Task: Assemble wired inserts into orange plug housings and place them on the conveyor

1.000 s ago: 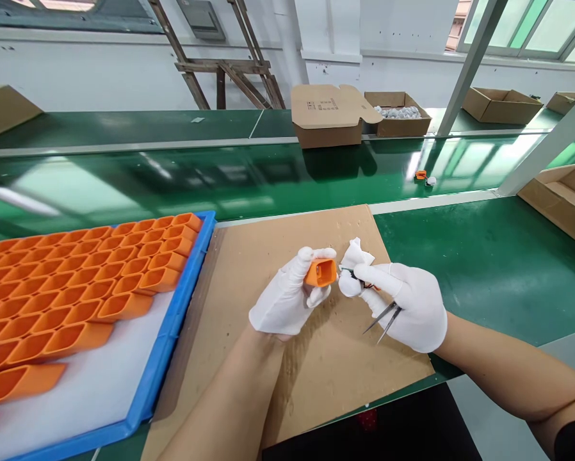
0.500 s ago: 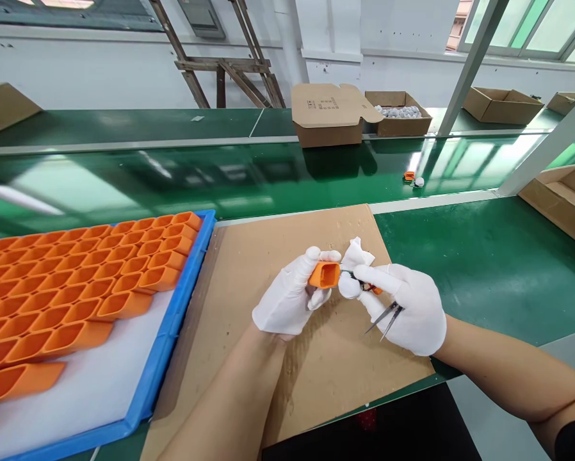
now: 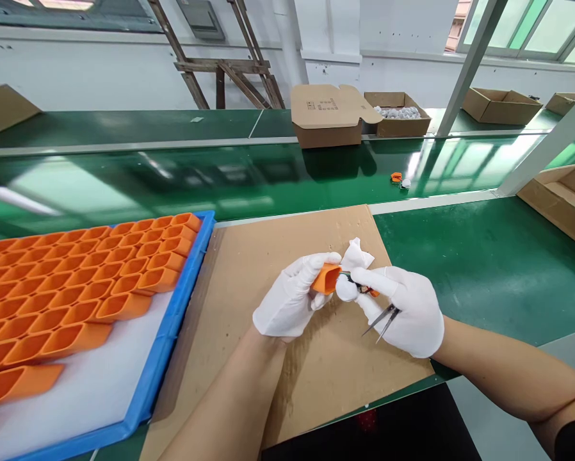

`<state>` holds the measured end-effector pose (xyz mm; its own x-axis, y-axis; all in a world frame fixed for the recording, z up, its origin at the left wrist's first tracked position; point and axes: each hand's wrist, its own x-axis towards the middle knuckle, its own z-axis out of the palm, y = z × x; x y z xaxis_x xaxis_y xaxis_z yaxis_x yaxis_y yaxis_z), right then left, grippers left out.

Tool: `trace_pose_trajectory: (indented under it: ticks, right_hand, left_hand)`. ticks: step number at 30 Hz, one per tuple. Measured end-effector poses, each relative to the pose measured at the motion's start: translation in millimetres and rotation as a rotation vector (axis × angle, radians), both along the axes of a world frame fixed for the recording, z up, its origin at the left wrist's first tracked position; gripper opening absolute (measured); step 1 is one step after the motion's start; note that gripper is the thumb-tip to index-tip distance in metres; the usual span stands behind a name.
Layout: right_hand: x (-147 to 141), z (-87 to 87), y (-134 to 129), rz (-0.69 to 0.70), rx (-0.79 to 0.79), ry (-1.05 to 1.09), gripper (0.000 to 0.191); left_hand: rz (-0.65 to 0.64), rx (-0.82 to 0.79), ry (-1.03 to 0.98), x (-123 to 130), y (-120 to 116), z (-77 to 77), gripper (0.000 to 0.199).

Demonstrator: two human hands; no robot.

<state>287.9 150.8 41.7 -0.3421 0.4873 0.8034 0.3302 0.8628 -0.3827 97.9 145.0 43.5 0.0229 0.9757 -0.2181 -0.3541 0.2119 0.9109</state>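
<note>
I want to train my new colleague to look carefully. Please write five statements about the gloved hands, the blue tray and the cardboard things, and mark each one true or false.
1. The left hand holds an orange sleeve. True.
2. The tweezers are held by the left hand. False: they are in the right hand.
3. The blue tray is to the right of the cardboard sheet. False: it is to the left.
4. An open cardboard box at the back contains white pieces. True.
5. Orange sleeves cover the whole bottom of the tray. False: a white area is visible at its near right part.
</note>
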Motion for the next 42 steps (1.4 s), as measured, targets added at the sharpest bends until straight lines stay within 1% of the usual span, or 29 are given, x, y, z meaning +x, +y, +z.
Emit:
trace_pose_trajectory:
  ticks: [5,8,14,18,24,29,32,34,35,37,39,40,41,42]
  right_hand:
    - [0,-0.2,0,-0.028,-0.013,-0.031,0.028]
    - [0,-1.3,0,-0.034,-0.018,-0.032,0.028]
    - [0,-7.0,-2,-0.106,-0.07,-0.073,0.024]
    - [-1,-7.0,-4,-0.137,-0.07,-0.066,0.025]
    - [-3,-0.8,-5,-0.17,-0.041,-0.08,0.023]
    - [-3,-2.7,-5,-0.233,-0.044,-0.119,0.025]
    - [-3,-8.1,-3,-0.302,0.018,-0.209,0.032]
    - [-2,-9.8,-3,-0.36,0.068,-0.348,0.043]
    - [-2,-9.4,-3,-0.38,0.064,-0.433,0.051]
    - [-2,-6.8,-4,-0.384,-0.017,-0.591,0.068]
    - [-2,-3.5,-5,-0.347,-0.146,-0.662,0.08]
    - [-1,-2.5,-5,-0.321,-0.198,-0.635,0.081]
    - [-1,-2.1,-4,-0.292,-0.238,-0.561,0.078]
    - [0,-2.2,-2,-0.262,-0.264,-0.441,0.071]
  left_hand:
    - [-0.026,0.001,0.005,2,0,-2.5,0.047]
    - [-0.032,0.013,0.011,3,1,-2.8,0.048]
    - [-0.055,0.044,0.054,6,2,-2.6,0.045]
    - [-0.05,0.028,0.064,8,1,-3.8,0.05]
    - [0.008,0.005,0.062,13,0,-3.4,0.063]
    - [-0.015,0.013,0.072,18,-1,-2.5,0.058]
    - [-0.006,0.024,0.059,24,1,-6.8,0.052]
    - [0.022,0.014,0.031,28,4,-11.4,0.05]
    - [0.041,0.008,0.009,30,6,-13.6,0.05]
    - [0.076,0.005,-0.039,33,8,-16.6,0.052]
    - [0.068,0.012,-0.075,32,9,-17.5,0.054]
    - [0.051,0.013,-0.086,31,9,-17.4,0.055]
    - [0.037,0.009,-0.098,30,9,-16.9,0.057]
    - [0.029,0.005,-0.114,29,8,-16.4,0.058]
